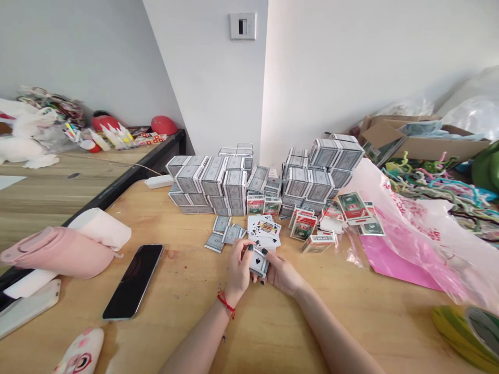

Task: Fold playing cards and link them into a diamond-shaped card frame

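Observation:
A small stack of playing cards (258, 261) sits between my two hands, with a spade card face up on top. My left hand (238, 265) is closed on its left side, thumb at the upper edge. On the opposite side, my right hand (284, 272) grips the stack with thumb on top and fingers partly beneath. Just beyond lies a spread of face-up cards (264, 228), a picture card among them. To their left rest several face-down cards (222, 235) with grey patterned backs. Red and green card boxes (304, 226) stand to the right of the spread.
Tall blocks of grey-backed cards (212, 179) line the wall, with another group (312, 176) to the right. A phone (134, 280) and a pink roll (66, 249) lie at left. Pink plastic wrapping (405, 228), yellow tape (468, 330) and a cardboard box (421, 137) occupy the right.

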Tool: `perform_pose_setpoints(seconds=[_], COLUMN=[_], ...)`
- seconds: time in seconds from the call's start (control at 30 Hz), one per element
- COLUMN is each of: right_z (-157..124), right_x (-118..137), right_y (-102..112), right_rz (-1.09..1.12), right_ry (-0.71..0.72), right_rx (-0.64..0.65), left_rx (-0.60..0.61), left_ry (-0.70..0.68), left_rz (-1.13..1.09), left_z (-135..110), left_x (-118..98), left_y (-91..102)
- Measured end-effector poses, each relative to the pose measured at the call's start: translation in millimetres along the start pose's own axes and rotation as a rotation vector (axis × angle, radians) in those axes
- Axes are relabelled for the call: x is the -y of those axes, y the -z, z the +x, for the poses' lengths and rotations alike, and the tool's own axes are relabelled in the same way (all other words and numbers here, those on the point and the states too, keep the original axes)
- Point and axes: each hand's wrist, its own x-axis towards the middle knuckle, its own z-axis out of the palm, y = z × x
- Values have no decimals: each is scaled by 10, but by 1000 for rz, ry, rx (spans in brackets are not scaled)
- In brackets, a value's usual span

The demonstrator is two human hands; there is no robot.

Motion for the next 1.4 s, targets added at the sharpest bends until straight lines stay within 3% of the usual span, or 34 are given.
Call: perform_pose_setpoints(seconds=[0.27,0.83,1.0,1.23,1.4], right_z=[24,7,17,14,6], right_x=[-40,-62,-107,-114,-154], right_y=[0,-6,40,105,107], right_rz=[41,-87,-218,-703,-687], right_ry=[101,84,103,280,259], right_rx=[-21,-78,-120,-278,-256], left_rx=[85,132,117,102,97], left_ry=[31,-21,-52,-65,-60], left_rz=[169,200,237,277,297], left_z=[59,52,46,39,35], left_x=[64,61,63,78,100], left_y=[-28,-6,-19,-46,-47])
